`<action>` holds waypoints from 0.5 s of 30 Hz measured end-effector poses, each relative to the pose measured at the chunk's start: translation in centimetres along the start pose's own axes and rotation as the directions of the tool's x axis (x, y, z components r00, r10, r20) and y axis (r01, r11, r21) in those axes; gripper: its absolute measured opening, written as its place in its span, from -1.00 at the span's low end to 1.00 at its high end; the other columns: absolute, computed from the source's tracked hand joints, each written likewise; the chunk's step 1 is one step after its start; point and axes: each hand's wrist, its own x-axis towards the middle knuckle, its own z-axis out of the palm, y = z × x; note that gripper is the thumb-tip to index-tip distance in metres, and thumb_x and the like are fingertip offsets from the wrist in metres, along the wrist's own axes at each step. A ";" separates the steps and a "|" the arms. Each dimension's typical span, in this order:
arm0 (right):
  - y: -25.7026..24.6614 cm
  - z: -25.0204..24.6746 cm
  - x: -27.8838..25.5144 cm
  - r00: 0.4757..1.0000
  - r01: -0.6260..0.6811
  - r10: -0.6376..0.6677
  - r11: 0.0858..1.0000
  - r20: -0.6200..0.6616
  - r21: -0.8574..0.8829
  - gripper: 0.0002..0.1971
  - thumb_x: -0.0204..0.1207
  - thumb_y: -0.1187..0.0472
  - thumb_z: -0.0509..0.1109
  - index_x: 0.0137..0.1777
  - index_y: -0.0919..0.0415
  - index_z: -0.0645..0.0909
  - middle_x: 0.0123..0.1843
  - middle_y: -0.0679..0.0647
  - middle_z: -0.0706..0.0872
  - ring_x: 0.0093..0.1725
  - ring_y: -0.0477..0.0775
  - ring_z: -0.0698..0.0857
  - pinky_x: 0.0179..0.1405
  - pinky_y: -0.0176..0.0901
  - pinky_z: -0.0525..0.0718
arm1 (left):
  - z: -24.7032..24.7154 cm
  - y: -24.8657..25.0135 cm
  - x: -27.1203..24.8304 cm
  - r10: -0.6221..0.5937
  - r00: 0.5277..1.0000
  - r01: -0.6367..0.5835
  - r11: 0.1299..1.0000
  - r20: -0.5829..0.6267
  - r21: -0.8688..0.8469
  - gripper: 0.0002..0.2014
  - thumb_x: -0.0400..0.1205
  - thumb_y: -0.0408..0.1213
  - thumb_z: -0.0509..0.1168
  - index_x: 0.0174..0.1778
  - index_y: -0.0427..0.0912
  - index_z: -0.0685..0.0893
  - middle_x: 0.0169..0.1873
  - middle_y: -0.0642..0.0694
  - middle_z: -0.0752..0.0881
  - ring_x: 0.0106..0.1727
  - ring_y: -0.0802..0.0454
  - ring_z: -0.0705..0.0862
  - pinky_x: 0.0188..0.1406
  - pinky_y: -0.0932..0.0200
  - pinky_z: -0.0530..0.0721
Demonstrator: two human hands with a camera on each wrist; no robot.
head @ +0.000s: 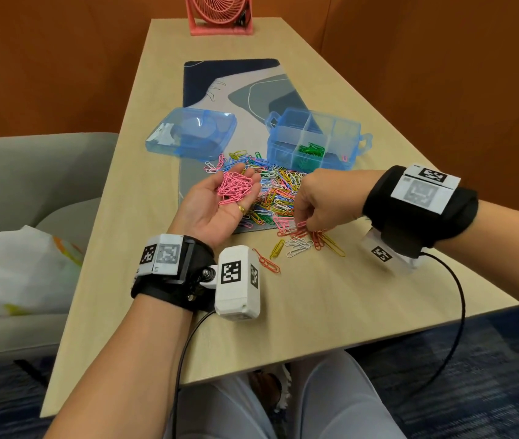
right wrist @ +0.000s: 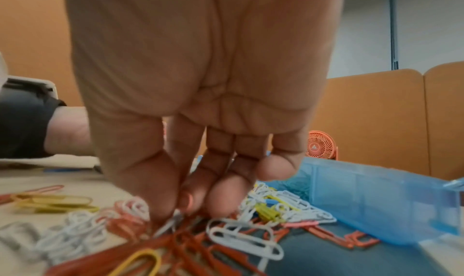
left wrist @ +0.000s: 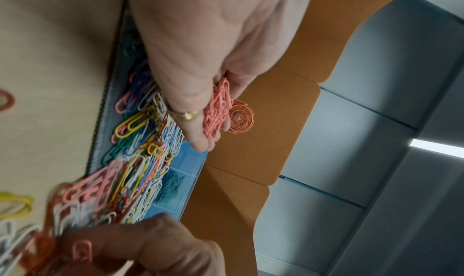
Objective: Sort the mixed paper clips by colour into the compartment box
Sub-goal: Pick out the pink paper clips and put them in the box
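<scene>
My left hand [head: 239, 185] is held palm up over the pile and cups a heap of pink paper clips [head: 234, 186], seen in the left wrist view lying along its fingers [left wrist: 217, 111]. The mixed pile [head: 278, 188] lies on the mat in front of the blue compartment box [head: 283, 153]. Green clips [head: 310, 150] fill its front middle compartment. A pink clip [head: 344, 158] lies in the front right one. My right hand [head: 307, 224] reaches down into loose clips at the mat's near edge. Its thumb and fingertips [right wrist: 163, 207] pinch a pink clip [left wrist: 81, 250].
The box's blue lid [head: 191, 133] lies left of the box. Stray white, red and yellow clips [head: 299, 243] are scattered on the bare table nearer me. A pink fan [head: 218, 14] stands at the far end. A plastic bag [head: 14, 270] sits on the grey chair to the left.
</scene>
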 end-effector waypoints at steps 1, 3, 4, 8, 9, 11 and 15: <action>0.0 -0.1 -0.1 1.000 -0.008 0.008 1.000 0.013 -0.014 -0.76 0.47 0.26 0.41 -0.37 -0.07 0.63 -0.45 -0.25 0.55 -0.44 -0.23 0.52 -0.47 -0.40 0.41 | 0.0 -0.1 0.0 0.001 1.000 -0.001 1.000 0.002 0.002 -0.65 0.77 -0.27 -0.01 0.02 -0.40 0.62 -0.06 -0.35 0.68 0.05 -0.22 0.65 0.21 -0.10 0.58; 0.1 -0.4 -0.3 1.000 -0.027 0.028 0.999 0.010 -0.031 -0.69 0.46 0.26 0.40 -0.47 -0.07 0.54 -0.49 -0.21 0.54 -0.47 -0.20 0.50 -0.49 -0.36 0.40 | 0.1 -0.2 -0.1 0.008 1.000 -0.008 1.000 0.003 0.005 -0.65 0.77 -0.27 -0.02 0.01 -0.41 0.62 -0.09 -0.34 0.68 0.02 -0.21 0.66 0.21 -0.10 0.58; 0.0 -0.6 -0.3 0.999 -0.031 0.031 0.999 -0.010 -0.027 -0.76 0.46 0.24 0.40 -0.41 -0.02 0.61 -0.46 -0.19 0.58 -0.44 -0.20 0.52 -0.46 -0.33 0.45 | 0.1 -0.3 -0.2 0.010 1.000 -0.010 1.000 0.008 0.002 -0.65 0.77 -0.28 -0.02 0.00 -0.41 0.62 -0.09 -0.34 0.68 0.00 -0.21 0.66 0.20 -0.11 0.60; -0.5 -0.7 0.7 0.992 -0.022 0.024 1.000 -0.120 0.022 -0.87 0.48 0.19 0.41 -0.09 0.18 0.77 -0.24 -0.01 0.74 -0.29 -0.05 0.61 -0.16 -0.13 0.69 | 0.0 -0.4 -0.2 0.013 1.000 -0.013 1.000 0.011 0.016 -0.64 0.77 -0.27 -0.02 -0.06 -0.41 0.62 -0.13 -0.33 0.70 -0.05 -0.21 0.68 -0.02 -0.07 0.70; -0.8 -0.5 1.0 0.991 -0.013 0.018 0.999 -0.129 0.040 -0.88 0.47 0.19 0.42 -0.09 0.18 0.77 -0.25 -0.01 0.73 -0.27 -0.03 0.62 -0.17 -0.13 0.68 | 0.0 -0.4 -0.2 0.016 1.000 -0.016 1.000 0.003 0.026 -0.64 0.77 -0.28 -0.02 -0.06 -0.40 0.63 -0.15 -0.32 0.71 -0.07 -0.20 0.69 -0.06 -0.07 0.70; -1.3 -0.1 1.3 0.992 0.006 0.001 0.999 -0.127 0.053 -0.89 0.46 0.22 0.42 -0.12 0.19 0.77 -0.27 0.00 0.73 -0.26 0.00 0.63 -0.21 -0.18 0.65 | -0.1 -0.3 -0.1 0.023 1.000 -0.023 0.999 -0.007 0.036 -0.66 0.76 -0.29 -0.01 -0.06 -0.40 0.62 -0.21 -0.31 0.73 -0.10 -0.19 0.70 -0.07 -0.06 0.70; -1.5 0.3 1.8 0.996 0.031 -0.031 1.000 -0.090 -0.001 -0.88 0.50 0.26 0.42 -0.03 0.19 0.77 -0.23 -0.05 0.69 -0.23 -0.06 0.60 -0.35 -0.37 0.50 | -0.3 0.0 0.0 0.038 0.999 -0.038 0.999 -0.009 0.029 -0.68 0.75 -0.32 0.01 -0.06 -0.41 0.62 -0.26 -0.31 0.75 -0.06 -0.20 0.69 -0.06 -0.10 0.69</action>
